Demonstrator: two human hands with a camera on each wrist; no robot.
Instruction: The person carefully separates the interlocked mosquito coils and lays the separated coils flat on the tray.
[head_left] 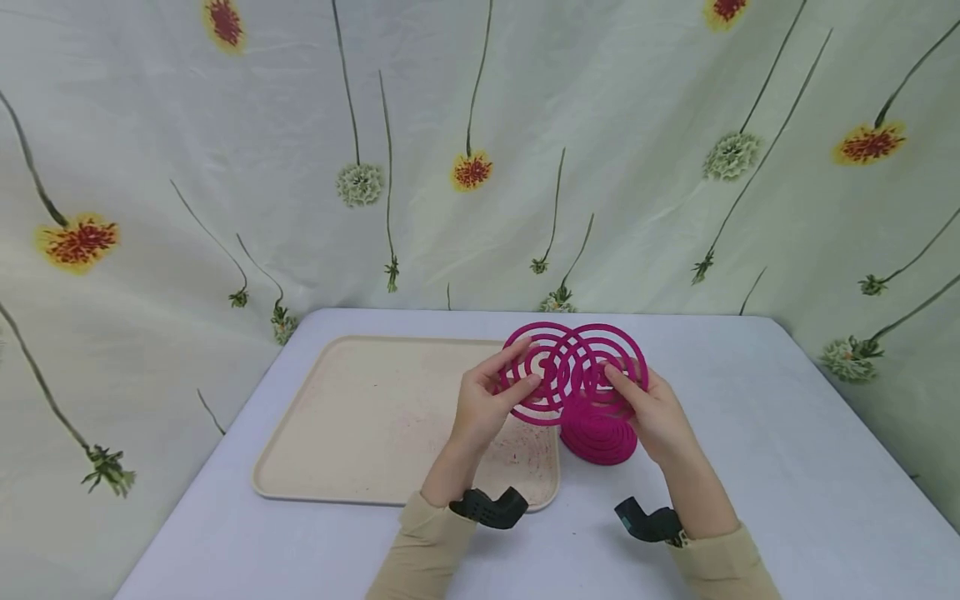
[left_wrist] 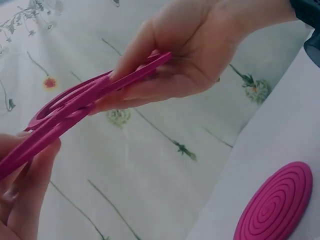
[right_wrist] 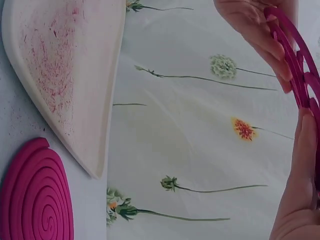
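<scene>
Two magenta mosquito coils overlap in front of me, their turns spread into open rings. My left hand (head_left: 480, 404) pinches the left mosquito coil (head_left: 542, 422) between thumb and fingers. Thumb and fingers of my right hand (head_left: 663, 417) grip the right mosquito coil (head_left: 604, 327). Seen edge-on in the left wrist view, the held coils (left_wrist: 75, 106) cross each other at a slant between both hands. Below them on the table lies a flat, tightly wound magenta coil (head_left: 600, 443), close to the tray's right edge.
A beige tray (head_left: 360, 417) lies on the left of the white-covered table (head_left: 757, 433), with reddish crumbs (right_wrist: 55, 75) near its right end. A flower-printed cloth (head_left: 645, 167) hangs behind. Dark wrist cameras (head_left: 491, 508) are strapped to both wrists.
</scene>
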